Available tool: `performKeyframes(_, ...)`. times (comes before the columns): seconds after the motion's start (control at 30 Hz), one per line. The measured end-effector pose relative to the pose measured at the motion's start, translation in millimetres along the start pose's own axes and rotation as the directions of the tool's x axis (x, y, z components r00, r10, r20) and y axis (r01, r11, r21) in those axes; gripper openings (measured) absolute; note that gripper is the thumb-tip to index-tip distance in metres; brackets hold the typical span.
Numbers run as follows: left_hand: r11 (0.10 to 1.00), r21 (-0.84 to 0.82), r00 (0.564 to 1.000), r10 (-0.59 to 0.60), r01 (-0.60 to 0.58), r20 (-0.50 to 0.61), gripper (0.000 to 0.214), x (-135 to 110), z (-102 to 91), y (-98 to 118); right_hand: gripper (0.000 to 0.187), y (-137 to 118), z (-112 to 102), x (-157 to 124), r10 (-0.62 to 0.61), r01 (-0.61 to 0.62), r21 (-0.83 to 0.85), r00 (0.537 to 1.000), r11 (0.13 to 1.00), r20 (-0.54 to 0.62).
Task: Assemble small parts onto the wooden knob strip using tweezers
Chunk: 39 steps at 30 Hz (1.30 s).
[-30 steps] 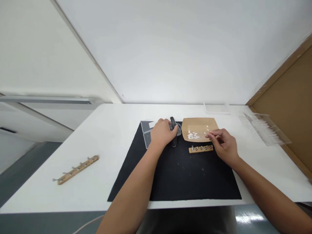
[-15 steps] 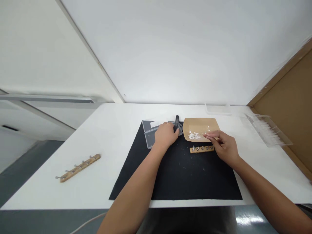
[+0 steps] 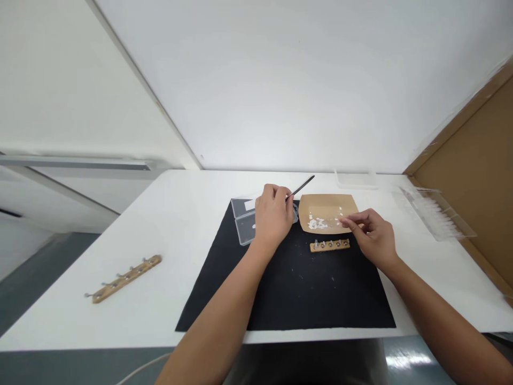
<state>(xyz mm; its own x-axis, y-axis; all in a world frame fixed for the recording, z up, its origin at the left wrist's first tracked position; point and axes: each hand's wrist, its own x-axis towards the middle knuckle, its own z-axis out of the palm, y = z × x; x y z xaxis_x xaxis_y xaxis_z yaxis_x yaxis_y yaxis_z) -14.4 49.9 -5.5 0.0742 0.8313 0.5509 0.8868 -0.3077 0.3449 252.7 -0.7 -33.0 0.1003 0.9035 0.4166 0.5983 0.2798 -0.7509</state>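
Observation:
My left hand (image 3: 273, 215) is closed round a thin dark tool (image 3: 301, 187) whose tip sticks up and to the right, over a clear plastic box (image 3: 244, 219). My right hand (image 3: 372, 231) pinches its fingers together by the right edge of a brown paper tray (image 3: 328, 206) that holds small white bits. What the pinch holds is too small to see. A short wooden strip with metal studs (image 3: 330, 245) lies on the black mat (image 3: 288, 278) just left of my right hand.
A second, longer wooden strip with metal pegs (image 3: 123, 278) lies on the white table (image 3: 168, 224) at the left. A clear plastic rack (image 3: 435, 213) stands at the right by a brown board (image 3: 476, 176). A clear shallow tray (image 3: 356, 179) sits at the back.
My left hand has picked the dark tool up off the mat and tipped it so its tip points up and right. My right hand shifted slightly right beside the paper tray.

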Motion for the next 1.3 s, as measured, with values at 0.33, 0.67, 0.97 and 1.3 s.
performKeyframes(0.33,0.959,-0.056,0.961,0.278,-0.278,-0.016,0.022,-12.3,9.8,18.7,0.031,6.0,-1.4,2.8,-0.011,-0.002,0.054,0.97,0.999,0.243)
performKeyframes(0.67,0.938,-0.139,0.943,0.328,-0.318,0.051,0.025,-26.9,15.0,32.0,0.029,4.8,-2.3,6.1,-0.069,0.053,0.092,0.983,0.994,0.173)
performKeyframes(0.97,0.914,-0.192,0.927,0.373,-0.358,0.046,0.028,-31.7,27.3,35.8,0.032,2.4,-1.0,5.1,-0.025,0.022,0.067,0.999,0.998,0.034)
performKeyframes(1.3,0.913,-0.259,0.934,0.347,-0.316,0.085,0.029,-36.7,32.6,37.4,0.026,6.1,0.2,5.2,-0.073,0.071,-0.079,0.997,0.994,-0.015)
